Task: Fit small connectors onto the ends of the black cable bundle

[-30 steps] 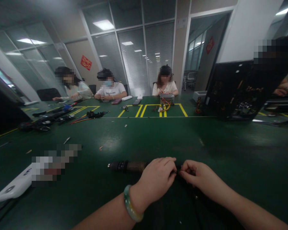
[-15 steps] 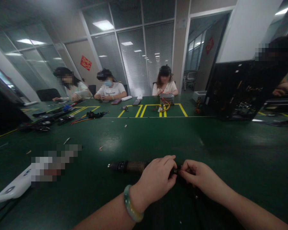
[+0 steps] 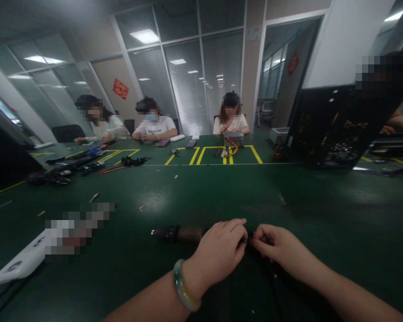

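Note:
A dark electric screwdriver [image 3: 188, 234] lies on the green table [image 3: 201, 190], its metal tip pointing left. My left hand [image 3: 223, 248], with a green bangle [image 3: 184, 286] at the wrist, is wrapped over the right end of the tool. Just to the right, my right hand [image 3: 272, 241] has thumb and fingers pinched together near that end. A dark cable [image 3: 275, 279] hangs below the right fingers; what exactly they pinch is too dark and small to name.
A white device [image 3: 23, 259] lies at the left. Bundled cables [image 3: 70, 165] lie farther back. A black computer case [image 3: 336, 125] stands at the back right. Three people sit across the table, one behind a grey power supply [image 3: 234, 138]; another person is at far right.
A dark piece between my hands shows less than before. My hands have otherwise hardly moved. At the far right, the other person's head and hand have shifted slightly.

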`<act>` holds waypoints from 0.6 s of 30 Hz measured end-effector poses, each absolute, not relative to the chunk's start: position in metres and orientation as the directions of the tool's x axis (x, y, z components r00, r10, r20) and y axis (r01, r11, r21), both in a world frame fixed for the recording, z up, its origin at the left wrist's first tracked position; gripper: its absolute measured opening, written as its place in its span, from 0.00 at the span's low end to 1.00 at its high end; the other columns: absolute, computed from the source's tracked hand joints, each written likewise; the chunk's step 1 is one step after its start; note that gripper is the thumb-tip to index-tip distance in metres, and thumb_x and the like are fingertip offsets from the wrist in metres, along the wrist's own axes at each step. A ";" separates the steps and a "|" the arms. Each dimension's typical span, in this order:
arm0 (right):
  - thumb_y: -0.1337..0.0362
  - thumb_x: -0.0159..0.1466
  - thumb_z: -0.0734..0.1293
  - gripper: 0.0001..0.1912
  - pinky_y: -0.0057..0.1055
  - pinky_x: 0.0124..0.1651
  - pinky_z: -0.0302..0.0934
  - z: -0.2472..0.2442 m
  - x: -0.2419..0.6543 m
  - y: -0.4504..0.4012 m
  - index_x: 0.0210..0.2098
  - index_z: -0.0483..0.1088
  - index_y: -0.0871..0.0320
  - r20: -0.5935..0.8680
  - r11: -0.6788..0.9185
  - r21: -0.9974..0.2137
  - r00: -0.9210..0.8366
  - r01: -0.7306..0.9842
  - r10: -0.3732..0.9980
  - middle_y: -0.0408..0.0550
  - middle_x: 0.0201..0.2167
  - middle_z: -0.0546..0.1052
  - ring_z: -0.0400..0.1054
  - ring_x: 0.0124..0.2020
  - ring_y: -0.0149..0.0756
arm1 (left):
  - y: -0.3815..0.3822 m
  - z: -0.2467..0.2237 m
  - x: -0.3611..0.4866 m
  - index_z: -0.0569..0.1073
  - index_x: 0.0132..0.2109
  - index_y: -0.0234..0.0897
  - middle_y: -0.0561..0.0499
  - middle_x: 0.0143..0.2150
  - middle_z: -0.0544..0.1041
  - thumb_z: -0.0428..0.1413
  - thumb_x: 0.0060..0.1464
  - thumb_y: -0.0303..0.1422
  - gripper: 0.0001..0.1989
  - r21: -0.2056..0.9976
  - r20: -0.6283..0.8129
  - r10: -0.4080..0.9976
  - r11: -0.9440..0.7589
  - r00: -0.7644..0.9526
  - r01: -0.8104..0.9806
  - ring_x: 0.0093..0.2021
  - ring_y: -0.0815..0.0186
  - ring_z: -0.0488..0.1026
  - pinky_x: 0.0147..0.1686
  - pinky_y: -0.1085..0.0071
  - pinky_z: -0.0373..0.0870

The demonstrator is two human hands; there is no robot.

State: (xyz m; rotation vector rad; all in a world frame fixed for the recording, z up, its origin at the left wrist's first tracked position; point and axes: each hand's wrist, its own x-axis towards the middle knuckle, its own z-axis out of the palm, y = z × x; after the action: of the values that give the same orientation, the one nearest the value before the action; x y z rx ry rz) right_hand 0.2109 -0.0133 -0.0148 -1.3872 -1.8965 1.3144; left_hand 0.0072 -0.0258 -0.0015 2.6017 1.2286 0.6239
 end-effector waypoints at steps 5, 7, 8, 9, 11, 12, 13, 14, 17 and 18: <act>0.58 0.63 0.64 0.09 0.21 0.22 0.55 -0.013 0.210 -0.015 0.30 0.67 0.58 -0.187 0.023 -0.876 -0.384 0.482 0.904 0.39 0.23 0.70 0.63 0.21 0.27 | -0.026 0.000 0.007 0.67 0.44 0.39 0.47 0.59 0.67 0.56 0.54 0.28 0.10 0.356 0.281 0.772 -0.635 0.570 0.685 0.56 0.58 0.66 0.54 0.58 0.65; 0.58 0.63 0.64 0.10 0.21 0.23 0.55 -0.013 0.210 -0.015 0.30 0.67 0.58 -0.184 0.030 -0.867 -0.375 0.497 0.908 0.39 0.23 0.70 0.63 0.22 0.28 | -0.027 0.001 0.007 0.67 0.44 0.38 0.47 0.59 0.67 0.56 0.54 0.29 0.10 0.357 0.286 0.780 -0.626 0.557 0.693 0.57 0.58 0.66 0.54 0.59 0.65; 0.58 0.63 0.64 0.10 0.21 0.23 0.56 -0.013 0.210 -0.014 0.30 0.68 0.57 -0.181 0.033 -0.865 -0.375 0.500 0.909 0.39 0.23 0.70 0.64 0.22 0.28 | -0.027 0.001 0.007 0.67 0.44 0.38 0.47 0.59 0.67 0.56 0.54 0.28 0.10 0.357 0.288 0.783 -0.622 0.552 0.697 0.57 0.58 0.66 0.54 0.59 0.65; 0.58 0.63 0.64 0.10 0.21 0.24 0.56 -0.013 0.210 -0.014 0.30 0.68 0.57 -0.180 0.036 -0.865 -0.377 0.500 0.909 0.39 0.23 0.70 0.64 0.22 0.28 | -0.027 0.001 0.007 0.67 0.44 0.38 0.46 0.59 0.67 0.56 0.54 0.28 0.09 0.357 0.288 0.784 -0.620 0.549 0.699 0.57 0.58 0.66 0.54 0.59 0.65; 0.57 0.63 0.64 0.10 0.21 0.24 0.56 -0.015 0.211 -0.013 0.31 0.68 0.57 -0.184 0.031 -0.870 -0.382 0.492 0.906 0.39 0.23 0.70 0.64 0.23 0.29 | -0.027 0.001 0.007 0.67 0.43 0.38 0.47 0.58 0.67 0.55 0.55 0.27 0.08 0.356 0.283 0.784 -0.620 0.552 0.699 0.56 0.59 0.66 0.54 0.60 0.65; 0.57 0.62 0.64 0.10 0.21 0.24 0.56 -0.016 0.211 -0.013 0.31 0.67 0.57 -0.185 0.028 -0.874 -0.385 0.485 0.904 0.39 0.23 0.70 0.64 0.23 0.29 | -0.027 0.001 0.007 0.68 0.43 0.38 0.48 0.58 0.68 0.55 0.55 0.27 0.08 0.356 0.281 0.784 -0.621 0.553 0.699 0.56 0.60 0.66 0.54 0.60 0.65; 0.57 0.62 0.64 0.10 0.21 0.24 0.55 -0.017 0.211 -0.012 0.31 0.67 0.57 -0.185 0.025 -0.878 -0.387 0.479 0.903 0.39 0.23 0.70 0.64 0.22 0.29 | -0.027 0.001 0.007 0.68 0.42 0.39 0.49 0.58 0.68 0.55 0.56 0.28 0.07 0.355 0.279 0.783 -0.622 0.556 0.698 0.56 0.60 0.67 0.54 0.60 0.65; 0.57 0.62 0.65 0.10 0.21 0.23 0.55 -0.018 0.211 -0.012 0.30 0.67 0.57 -0.186 0.021 -0.882 -0.389 0.471 0.902 0.39 0.23 0.70 0.63 0.22 0.28 | -0.026 0.001 0.007 0.68 0.42 0.39 0.49 0.57 0.69 0.55 0.56 0.28 0.06 0.354 0.278 0.782 -0.623 0.558 0.697 0.55 0.61 0.67 0.54 0.60 0.65; 0.58 0.62 0.64 0.10 0.21 0.23 0.54 -0.020 0.211 -0.011 0.30 0.67 0.57 -0.174 0.023 -0.895 -0.398 0.445 0.901 0.38 0.22 0.69 0.62 0.21 0.28 | -0.026 0.000 0.007 0.68 0.42 0.39 0.50 0.56 0.70 0.55 0.58 0.29 0.04 0.356 0.278 0.778 -0.628 0.563 0.692 0.54 0.61 0.68 0.54 0.59 0.65; 0.58 0.62 0.64 0.10 0.21 0.23 0.54 -0.021 0.211 -0.011 0.30 0.66 0.57 -0.172 0.026 -0.896 -0.399 0.443 0.901 0.38 0.22 0.69 0.62 0.21 0.28 | -0.026 -0.001 0.007 0.68 0.41 0.39 0.50 0.56 0.70 0.55 0.58 0.29 0.04 0.357 0.280 0.777 -0.630 0.564 0.690 0.54 0.61 0.68 0.54 0.60 0.65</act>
State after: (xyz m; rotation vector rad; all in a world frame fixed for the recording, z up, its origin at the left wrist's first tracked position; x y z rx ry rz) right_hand 0.2112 -0.0113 -0.0206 -1.3629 -1.8606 1.3484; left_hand 0.0074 -0.0257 -0.0007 2.5901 1.2312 0.6158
